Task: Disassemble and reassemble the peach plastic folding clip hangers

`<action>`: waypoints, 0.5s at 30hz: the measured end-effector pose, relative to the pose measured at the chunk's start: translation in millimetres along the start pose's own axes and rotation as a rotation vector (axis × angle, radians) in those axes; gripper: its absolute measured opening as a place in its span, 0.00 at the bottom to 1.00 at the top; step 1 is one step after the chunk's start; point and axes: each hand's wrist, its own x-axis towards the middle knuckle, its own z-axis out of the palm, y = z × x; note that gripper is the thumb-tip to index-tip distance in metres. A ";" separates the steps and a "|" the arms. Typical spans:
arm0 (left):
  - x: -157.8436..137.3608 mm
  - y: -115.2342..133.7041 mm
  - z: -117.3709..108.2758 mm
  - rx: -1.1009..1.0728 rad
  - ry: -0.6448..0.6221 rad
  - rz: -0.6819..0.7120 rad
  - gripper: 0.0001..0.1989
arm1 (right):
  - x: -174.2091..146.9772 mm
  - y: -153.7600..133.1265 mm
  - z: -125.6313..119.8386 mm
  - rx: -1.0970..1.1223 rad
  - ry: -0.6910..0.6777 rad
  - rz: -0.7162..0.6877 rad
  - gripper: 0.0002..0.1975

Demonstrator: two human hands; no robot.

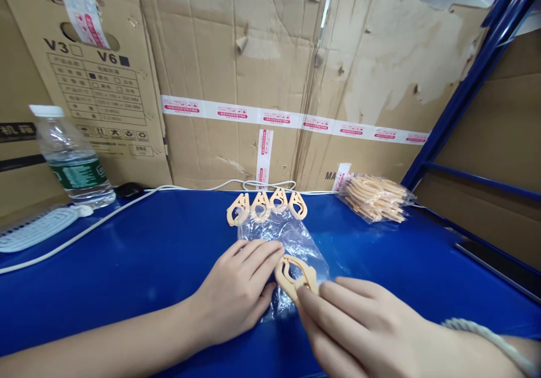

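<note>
A clear plastic bag lies on the blue table. My left hand is at the bag's left edge, its fingers on top and its thumb nearer me, gripping the film. My right hand pinches a beige plastic clip with a looped outline, held over the near part of the bag. The clip's upper left side comes close to my left fingertips; whether they touch, I cannot tell. Beyond the bag, several matching clips stand out in a row, partly overlapped by the film.
A bagged pile of beige pieces sits at the back right. A phone-like dark slab lies at the right edge. On the left are a water bottle, a white hairbrush and a white cable. Cardboard walls the back.
</note>
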 end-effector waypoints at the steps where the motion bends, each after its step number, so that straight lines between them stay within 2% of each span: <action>1: 0.7 0.6 -1.3 0.002 0.000 0.011 0.19 | 3.6 2.1 7.4 -0.032 0.014 -0.017 0.16; 4: 2.7 1.6 -4.3 0.010 0.006 0.039 0.19 | 11.1 4.7 37.0 -0.185 0.034 0.042 0.13; 9: 3.2 0.9 -4.4 -0.007 -0.002 0.055 0.18 | 13.8 3.0 78.0 -0.320 -0.062 0.186 0.07; 13: 2.1 0.3 -3.1 -0.039 -0.013 0.028 0.16 | 16.8 19.7 76.3 -0.338 -0.118 0.272 0.05; 15: 2.2 -0.1 -3.1 -0.066 -0.035 0.000 0.16 | 18.5 42.4 66.6 -0.219 -0.179 0.349 0.03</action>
